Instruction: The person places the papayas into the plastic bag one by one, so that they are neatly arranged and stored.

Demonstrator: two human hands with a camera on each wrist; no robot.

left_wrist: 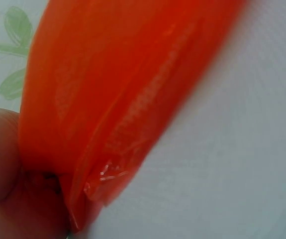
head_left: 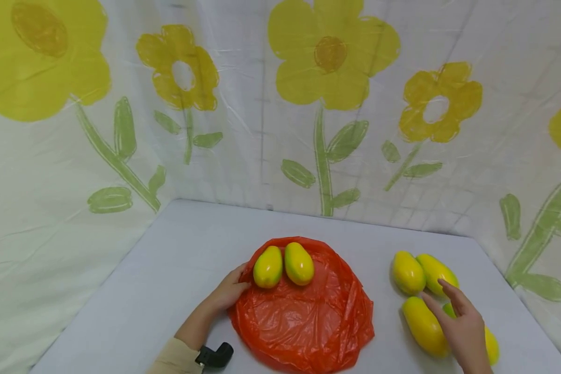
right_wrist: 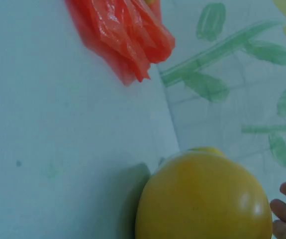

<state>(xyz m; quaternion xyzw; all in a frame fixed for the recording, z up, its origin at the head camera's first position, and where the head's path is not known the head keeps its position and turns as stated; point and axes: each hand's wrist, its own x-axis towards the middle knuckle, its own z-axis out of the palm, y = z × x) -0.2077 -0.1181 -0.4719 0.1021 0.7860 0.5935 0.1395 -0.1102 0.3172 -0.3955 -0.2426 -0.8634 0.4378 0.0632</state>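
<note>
A red plastic bag (head_left: 299, 317) lies spread on the table, with two yellow-green mangoes (head_left: 268, 267) side by side at its far end. My left hand (head_left: 231, 291) holds the bag's left edge; the left wrist view shows the gathered red plastic (left_wrist: 108, 124) between thumb and fingers. Over the mangoes on the right, my right hand (head_left: 463, 322) hovers with thumb and fingers spread, partly hiding a mango (head_left: 491, 345). Left of that hand lies another mango (head_left: 425, 327). In the right wrist view, a large yellow mango (right_wrist: 202, 199) is close to the fingertips (right_wrist: 284, 211).
Two more mangoes (head_left: 408, 272) touch each other farther back on the right. The white table (head_left: 182, 239) meets a hanging sheet (head_left: 243, 145) printed with yellow flowers at the back and sides. A black strap (head_left: 215, 357) circles the left wrist.
</note>
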